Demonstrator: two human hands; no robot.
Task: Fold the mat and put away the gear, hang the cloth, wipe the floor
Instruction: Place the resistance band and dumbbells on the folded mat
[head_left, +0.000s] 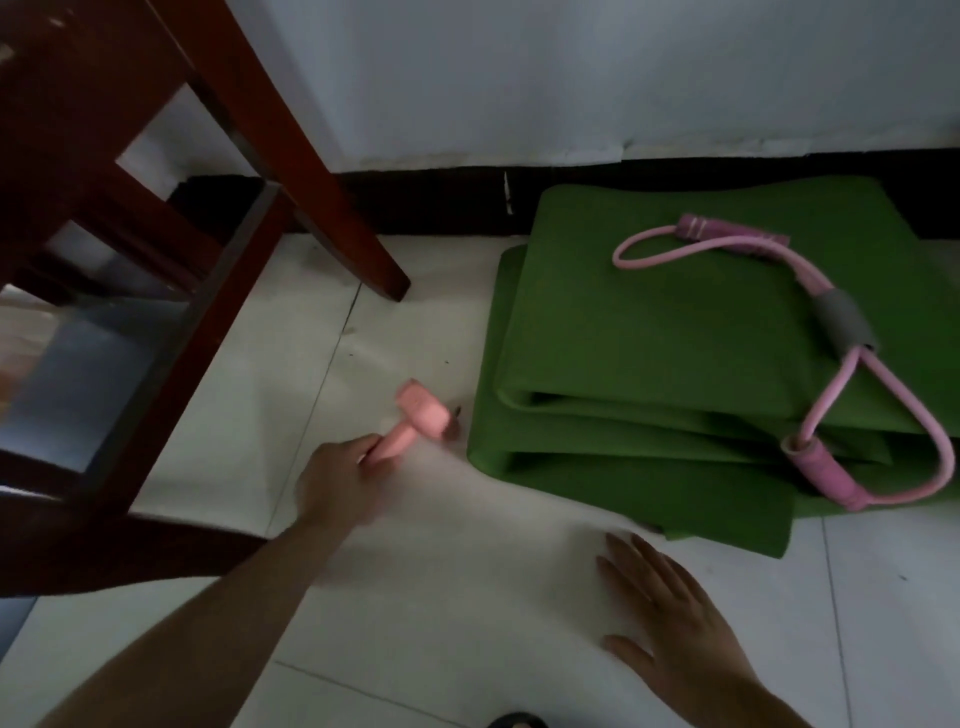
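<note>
A green mat (649, 332) lies folded in several layers on the white tiled floor, against the wall at the right. On top of it rests a pink resistance band (831, 364) with a grey middle sleeve and two pink handles. My left hand (343, 483) grips the handle of a small pink dumbbell (421, 415), whose head sits just left of the mat's near corner. My right hand (675, 623) is held flat with straight fingers over the floor, in front of the mat, holding nothing.
A dark red wooden chair (171, 260) fills the left side, one leg ending on the floor close to the mat's far left corner. A black skirting board (441, 192) runs along the pale wall behind. White floor tiles (467, 597) lie between my hands.
</note>
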